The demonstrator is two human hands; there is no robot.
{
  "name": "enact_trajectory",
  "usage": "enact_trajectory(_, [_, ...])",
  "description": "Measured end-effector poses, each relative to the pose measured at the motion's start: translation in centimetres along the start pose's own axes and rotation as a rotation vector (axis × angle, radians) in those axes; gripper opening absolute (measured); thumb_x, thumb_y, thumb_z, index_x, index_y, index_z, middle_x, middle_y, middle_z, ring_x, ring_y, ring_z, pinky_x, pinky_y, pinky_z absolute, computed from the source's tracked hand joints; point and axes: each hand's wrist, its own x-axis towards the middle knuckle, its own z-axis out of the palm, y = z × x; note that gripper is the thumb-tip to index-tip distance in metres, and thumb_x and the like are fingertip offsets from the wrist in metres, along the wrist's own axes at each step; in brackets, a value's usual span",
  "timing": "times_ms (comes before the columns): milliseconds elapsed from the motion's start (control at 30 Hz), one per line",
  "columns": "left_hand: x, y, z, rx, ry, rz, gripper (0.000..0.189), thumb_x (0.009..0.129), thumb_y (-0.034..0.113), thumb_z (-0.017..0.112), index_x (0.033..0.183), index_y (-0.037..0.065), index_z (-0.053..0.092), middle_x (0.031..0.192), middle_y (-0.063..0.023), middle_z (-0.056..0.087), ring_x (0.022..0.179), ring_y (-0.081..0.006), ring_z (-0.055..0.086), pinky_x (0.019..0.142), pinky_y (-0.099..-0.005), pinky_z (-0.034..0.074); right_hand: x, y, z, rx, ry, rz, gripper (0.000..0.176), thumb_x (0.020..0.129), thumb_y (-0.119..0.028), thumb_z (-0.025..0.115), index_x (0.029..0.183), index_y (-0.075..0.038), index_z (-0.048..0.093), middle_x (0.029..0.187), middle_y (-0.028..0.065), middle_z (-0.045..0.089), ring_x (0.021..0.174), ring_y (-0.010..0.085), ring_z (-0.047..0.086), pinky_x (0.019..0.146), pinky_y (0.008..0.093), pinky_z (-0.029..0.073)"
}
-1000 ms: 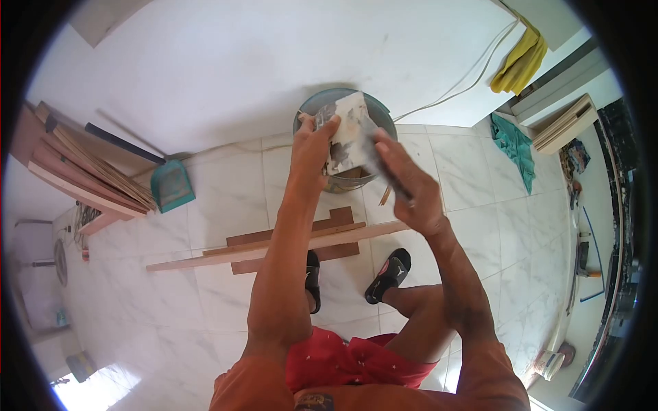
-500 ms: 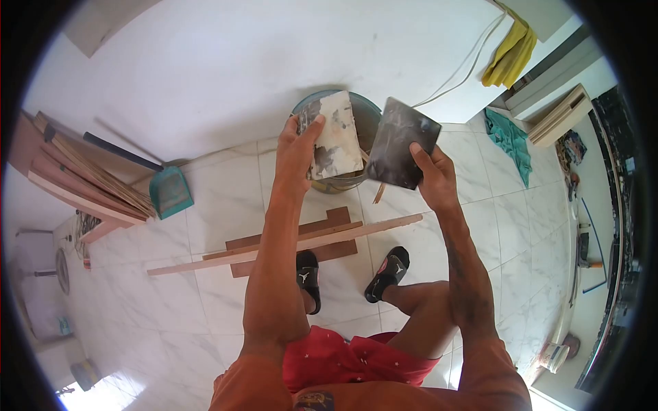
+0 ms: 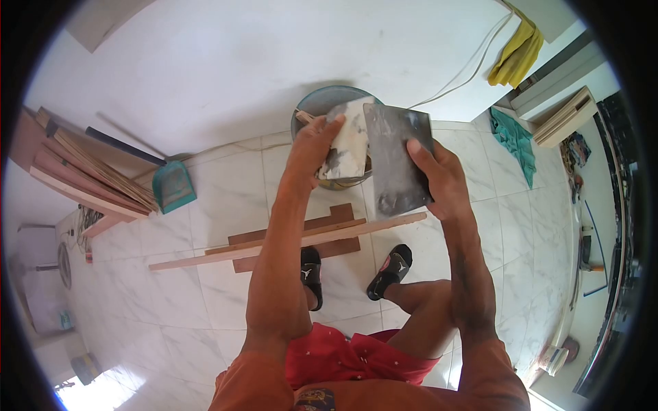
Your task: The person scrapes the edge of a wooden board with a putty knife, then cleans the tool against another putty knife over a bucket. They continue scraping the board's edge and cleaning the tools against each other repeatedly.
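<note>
My left hand (image 3: 310,152) grips a flat rectangular piece (image 3: 353,145), whitish with grey smears, its thumb on the upper face. A dark grey, thin rectangular plate (image 3: 399,164) with pale dusty marks is held by its right side in my right hand (image 3: 444,177), thumb on top. The inner edges of the two pieces come together, the plate overlapping the whitish piece in this view. Behind and below them stands a round bucket (image 3: 322,103) with wood scraps inside, partly hidden by the pieces.
Wood strips (image 3: 384,225) lie on the tiled floor just before my feet. Leaning boards (image 3: 89,168) and a teal dustpan (image 3: 174,188) are at the left. A green cloth (image 3: 514,144) lies at the right, a yellow cloth (image 3: 517,55) hanging above it.
Both hands have drawn together, bringing the whitish piece and dark plate edge to edge. The plate has turned more upright and moved lower; the whitish piece has shifted slightly right.
</note>
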Motion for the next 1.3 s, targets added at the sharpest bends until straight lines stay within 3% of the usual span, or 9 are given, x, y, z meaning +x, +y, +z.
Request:
enact_trajectory(300, [-0.8, -0.8, 1.8, -0.176, -0.240, -0.183, 0.037, 0.101, 0.033, 0.064, 0.119, 0.000, 0.062, 0.096, -0.0043, 0.068, 0.081, -0.0079, 0.067, 0.066, -0.0252, 0.058, 3.9, 3.7, 0.7, 0.354, 0.050, 0.073, 0.051, 0.097, -0.035, 0.071, 0.123, 0.008, 0.062, 0.102, 0.0096, 0.069, 0.086, 0.0144, 0.066, 0.075, 0.0291, 0.056])
enact_trajectory(400, [0.2, -1.9, 0.3, -0.205, -0.186, -0.146, 0.038, 0.101, 0.032, 0.065, 0.120, 0.000, 0.061, 0.096, -0.0052, 0.068, 0.081, -0.0082, 0.067, 0.067, -0.0258, 0.059, 2.0, 3.7, 1.1, 0.221, -0.017, 0.188, 0.053, 0.095, -0.039, 0.071, 0.121, 0.007, 0.064, 0.102, 0.0111, 0.069, 0.086, 0.0157, 0.066, 0.076, 0.0302, 0.056])
enact_trajectory(467, [3.3, -2.2, -5.4, -0.381, -0.514, -0.170, 0.040, 0.101, 0.031, 0.064, 0.125, -0.001, 0.059, 0.099, -0.0045, 0.068, 0.080, -0.0076, 0.066, 0.066, -0.0248, 0.058, 1.1, 7.0, 0.7, -0.423, -0.168, 0.131, 0.060, 0.093, -0.047, 0.071, 0.121, 0.005, 0.066, 0.103, 0.0115, 0.071, 0.090, 0.0170, 0.066, 0.083, 0.0322, 0.053])
enact_trajectory(533, [2.7, 0.1, -4.8, -0.331, -0.425, -0.112, 0.042, 0.101, 0.031, 0.064, 0.127, -0.002, 0.057, 0.100, -0.0050, 0.068, 0.080, -0.0079, 0.066, 0.066, -0.0247, 0.058, 0.0, 7.9, 0.9, -0.482, -0.241, 0.131, 0.060, 0.093, -0.049, 0.070, 0.121, 0.005, 0.066, 0.102, 0.0085, 0.071, 0.090, 0.0154, 0.065, 0.084, 0.0311, 0.052])
enact_trajectory(600, [0.0, 1.5, -1.9, -0.074, 0.118, 0.021, 0.044, 0.101, 0.031, 0.064, 0.127, -0.003, 0.057, 0.101, -0.0065, 0.068, 0.082, -0.0092, 0.066, 0.068, -0.0257, 0.058, 0.2, 5.5, -1.2, -0.260, -0.106, 0.166, 0.058, 0.095, -0.048, 0.069, 0.120, 0.004, 0.066, 0.101, 0.0053, 0.071, 0.090, 0.0125, 0.064, 0.083, 0.0296, 0.051])
enact_trajectory(867, [0.1, 0.6, -2.6, 0.015, 0.126, 0.026, 0.043, 0.099, 0.031, 0.066, 0.125, -0.003, 0.060, 0.104, -0.0092, 0.069, 0.086, -0.0129, 0.067, 0.073, -0.0275, 0.056, -0.3, 1.8, -0.3, -0.491, 0.254, -0.577, 0.021, 0.100, -0.011, 0.060, 0.119, -0.003, 0.065, 0.104, 0.0112, 0.069, 0.095, 0.0194, 0.065, 0.085, 0.0313, 0.052])
enact_trajectory(1067, [0.3, -1.1, -0.3, -0.126, 0.040, 0.023, 0.037, 0.100, 0.033, 0.065, 0.121, 0.002, 0.061, 0.098, -0.0068, 0.067, 0.080, -0.0114, 0.066, 0.066, -0.0272, 0.057, 0.3, 4.4, 2.7, -0.764, -0.086, -1.104, 0.076, 0.066, 0.018, 0.055, 0.139, -0.004, 0.057, 0.144, 0.0192, 0.055, 0.136, 0.0363, 0.051, 0.116, 0.0453, 0.041])
enact_trajectory(1167, [-1.2, 2.2, -1.5, 0.005, 0.040, -0.180, 0.039, 0.099, 0.034, 0.066, 0.121, 0.001, 0.061, 0.096, -0.0073, 0.067, 0.076, -0.0122, 0.065, 0.063, -0.0282, 0.056, 4.6, 10.1, -2.5, -1.045, -0.039, -0.978, 0.071, 0.071, 0.019, 0.053, 0.138, -0.005, 0.057, 0.143, 0.0199, 0.055, 0.132, 0.0376, 0.054, 0.114, 0.0460, 0.043])
enact_trajectory(1300, [-0.6, 0.1, -2.1, 0.027, 0.234, 0.052, 0.042, 0.098, 0.034, 0.066, 0.121, -0.001, 0.060, 0.094, -0.0076, 0.067, 0.075, -0.0127, 0.064, 0.061, -0.0283, 0.055, 2.7, 6.7, -2.1, -0.800, 0.095, -0.793, 0.063, 0.080, 0.018, 0.051, 0.138, -0.006, 0.057, 0.141, 0.0184, 0.057, 0.129, 0.0368, 0.057, 0.106, 0.0417, 0.050])
